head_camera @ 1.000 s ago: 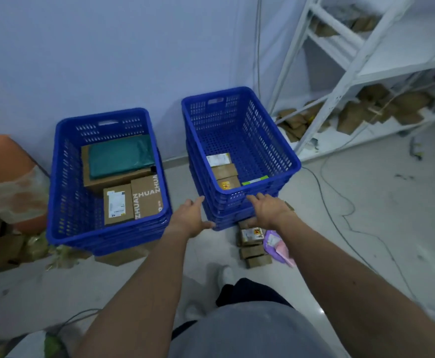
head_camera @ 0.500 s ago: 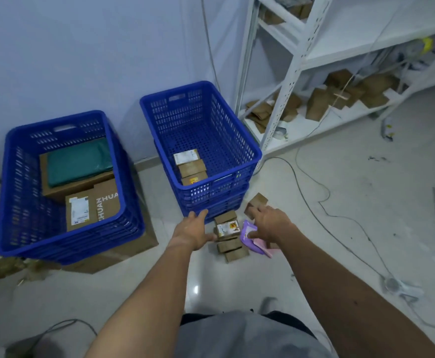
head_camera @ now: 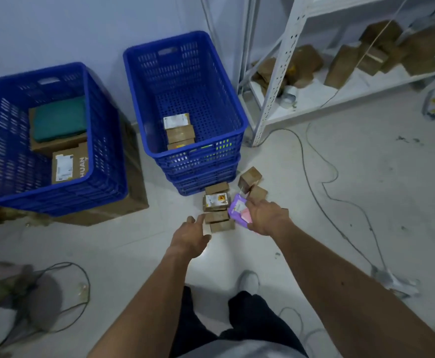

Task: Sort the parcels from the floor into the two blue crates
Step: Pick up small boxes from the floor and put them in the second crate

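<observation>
Pale floor, brown parcels between the hands, left hand and right hand loose-fingered

To your right stands a white rack against the wall; its bottom shelf carries a scatter of brown boxes, some tilted, and a tape roll just beside the front post. On the pale floor you have a dark cable winding from the rack's foot toward a pale adapter, blurred, at your far right; a lighter cord loops near it. At your left a big carton sits on the floor by the wall; nearer you, at the lower left, lies a grey bundle, too blurred to name, with a loop of black wire running by it.
</observation>
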A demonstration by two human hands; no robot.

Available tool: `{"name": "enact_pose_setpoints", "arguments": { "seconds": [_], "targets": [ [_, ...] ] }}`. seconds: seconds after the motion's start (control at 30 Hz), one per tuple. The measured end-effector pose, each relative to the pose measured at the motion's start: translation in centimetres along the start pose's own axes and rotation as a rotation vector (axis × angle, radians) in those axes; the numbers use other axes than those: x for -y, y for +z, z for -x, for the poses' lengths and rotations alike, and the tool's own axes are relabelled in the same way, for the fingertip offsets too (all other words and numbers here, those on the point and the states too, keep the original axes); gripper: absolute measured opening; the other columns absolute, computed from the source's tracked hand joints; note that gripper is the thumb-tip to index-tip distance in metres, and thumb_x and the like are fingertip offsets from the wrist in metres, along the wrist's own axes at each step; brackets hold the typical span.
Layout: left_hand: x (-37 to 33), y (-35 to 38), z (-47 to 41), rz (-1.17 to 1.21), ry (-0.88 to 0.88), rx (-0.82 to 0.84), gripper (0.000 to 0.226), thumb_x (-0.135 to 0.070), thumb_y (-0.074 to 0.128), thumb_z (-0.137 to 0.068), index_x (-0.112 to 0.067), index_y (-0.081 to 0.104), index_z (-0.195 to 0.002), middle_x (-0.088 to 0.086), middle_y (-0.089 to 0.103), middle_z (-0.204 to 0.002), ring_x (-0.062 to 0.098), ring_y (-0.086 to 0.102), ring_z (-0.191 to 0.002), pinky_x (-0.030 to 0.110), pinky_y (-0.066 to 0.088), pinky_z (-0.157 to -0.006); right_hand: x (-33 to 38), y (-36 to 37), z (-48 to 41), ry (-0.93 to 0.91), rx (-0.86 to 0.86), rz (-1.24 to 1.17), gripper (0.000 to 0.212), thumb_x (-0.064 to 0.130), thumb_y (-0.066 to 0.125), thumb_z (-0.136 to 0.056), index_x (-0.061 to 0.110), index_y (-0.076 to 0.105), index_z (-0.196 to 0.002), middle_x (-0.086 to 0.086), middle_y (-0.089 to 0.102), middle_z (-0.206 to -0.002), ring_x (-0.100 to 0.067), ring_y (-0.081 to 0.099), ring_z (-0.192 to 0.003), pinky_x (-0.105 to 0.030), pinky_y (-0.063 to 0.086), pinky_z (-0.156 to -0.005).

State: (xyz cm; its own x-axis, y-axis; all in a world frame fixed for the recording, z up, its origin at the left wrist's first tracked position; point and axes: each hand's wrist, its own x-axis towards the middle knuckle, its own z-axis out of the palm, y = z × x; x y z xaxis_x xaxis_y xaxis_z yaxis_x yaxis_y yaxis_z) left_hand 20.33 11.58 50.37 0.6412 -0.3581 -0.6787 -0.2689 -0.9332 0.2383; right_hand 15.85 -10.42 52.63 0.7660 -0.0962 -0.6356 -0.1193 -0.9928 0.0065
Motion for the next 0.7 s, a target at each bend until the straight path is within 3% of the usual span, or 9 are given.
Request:
{"name": "enact_pose_setpoints", "arguments": {
  "seconds": [0.2,0.4,0.57,0.7],
  "targets": [
    [2.2,1.8,-7.3,-0.024,0.011,-0.002,0.067,-0.042,0.052,-0.100,-0.023,0.020,-0.155,0.011,0.041,-0.146,0.030,0.052,-0.125,0.041,0.049,-0.100,-0.1,5.2,-6.9,-0.018,0.057,-0.039,0.056,0.041,0.050,-0.097,0.013,0.036,-0.144,-0.010,0.045,-0.142,-0.028,0.049,-0.124,-0.038,0.042,-0.097],
    [6.8,8.8,-19.4,-0.079,-0.003,0.026,0.066,-0.043,0.051,-0.099,-0.017,0.022,-0.153,0.010,0.039,-0.145,0.027,0.049,-0.127,0.039,0.046,-0.099,0.1,15.9,-18.5,-0.045,0.082,-0.042,0.061,0.047,0.056,-0.093,0.013,0.038,-0.140,-0.010,0.047,-0.135,-0.029,0.051,-0.119,-0.040,0.045,-0.093],
    [10.2,16.5,-31.7,-0.084,-0.025,0.006,0.066,-0.041,0.053,-0.098,-0.012,0.026,-0.150,0.010,0.036,-0.148,0.027,0.045,-0.132,0.039,0.043,-0.103,0.0,24.9,-30.5,-0.075,-0.009,-0.008,0.060,0.046,0.052,-0.091,0.016,0.038,-0.140,-0.006,0.045,-0.140,-0.027,0.049,-0.123,-0.037,0.044,-0.097],
    [11.2,22.9,-40.2,-0.093,0.007,-0.005,0.072,-0.034,0.061,-0.093,-0.011,0.024,-0.150,0.011,0.033,-0.148,0.029,0.045,-0.129,0.040,0.044,-0.103,0.0,30.4,-39.8,-0.093,0.013,-0.082,0.068,0.044,0.055,-0.093,0.014,0.029,-0.148,-0.010,0.037,-0.149,-0.029,0.043,-0.132,-0.043,0.040,-0.105]
  ]
}}
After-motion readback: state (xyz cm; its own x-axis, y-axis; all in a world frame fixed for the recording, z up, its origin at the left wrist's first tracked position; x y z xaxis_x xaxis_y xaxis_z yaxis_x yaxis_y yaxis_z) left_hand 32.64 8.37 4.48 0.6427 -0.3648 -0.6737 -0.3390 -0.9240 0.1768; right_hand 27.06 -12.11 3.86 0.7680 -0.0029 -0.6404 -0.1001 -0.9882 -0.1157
